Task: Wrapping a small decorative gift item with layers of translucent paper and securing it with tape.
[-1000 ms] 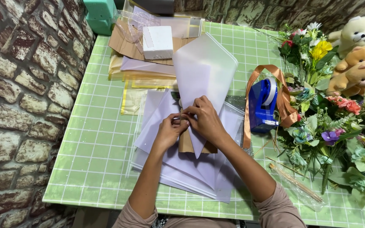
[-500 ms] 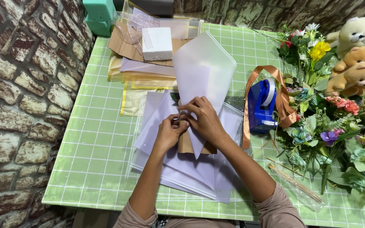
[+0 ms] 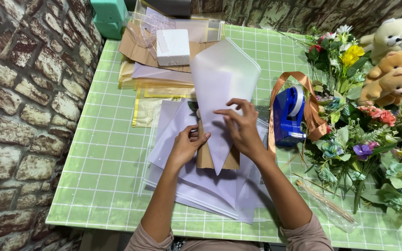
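My left hand (image 3: 185,145) pinches the edge of the paper cone (image 3: 223,88); my right hand (image 3: 242,126) lies spread on its front, above the sheets (image 3: 201,186) on the bench (image 3: 98,186).

The right hand (image 3: 243,126) lies flat, fingers spread, on a frosted white translucent paper cone (image 3: 222,88) whose point reaches down past the wrist. The left hand (image 3: 185,146), just beside it, pinches the cone's edge over a brown kraft paper piece (image 3: 204,158). Beneath both hands spreads a stack of pale lilac sheets (image 3: 201,186) on the green checked bench (image 3: 103,176). A blue tape dispenser (image 3: 287,116) stands near the right hand's outer side.
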